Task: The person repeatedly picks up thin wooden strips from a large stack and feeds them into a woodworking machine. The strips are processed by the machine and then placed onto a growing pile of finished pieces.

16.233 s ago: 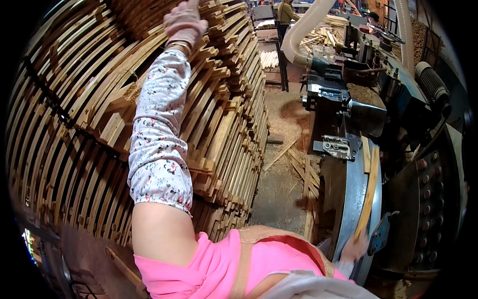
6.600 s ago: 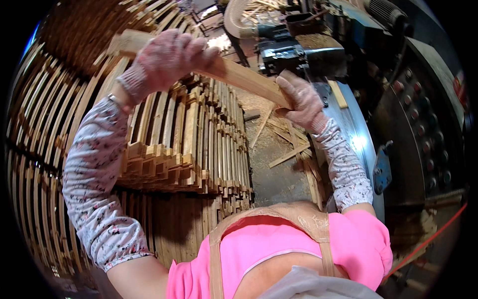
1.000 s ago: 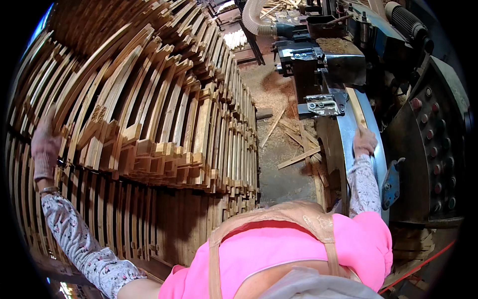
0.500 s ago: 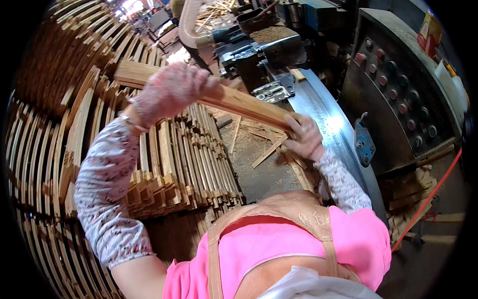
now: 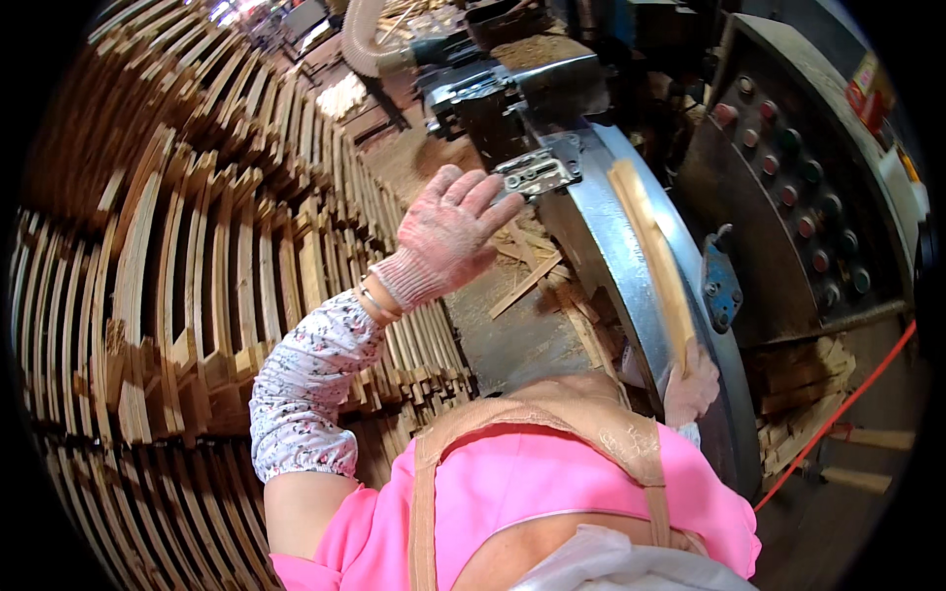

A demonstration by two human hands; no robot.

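Note:
A wooden strip lies lengthwise on the shiny metal machine bed. My right hand, in a pale work glove, is closed around its near end. My left hand, in a pinkish knit glove, is held up in the air with fingers outstretched and nothing in it. It is just left of a slotted metal bracket at the edge of the bed. Beyond the strip's far end sits the dark machine head.
Tall stacks of wooden strips fill the left side. At right stands a control panel with several buttons, near a blue clamp block. Offcuts and sawdust lie on the floor. A ribbed hose reaches the machine, and a red cord runs at right.
The wooden strip has gone from between both hands in the air down onto the machine bed. My left hand has let go and opened; my right hand has moved nearer to me.

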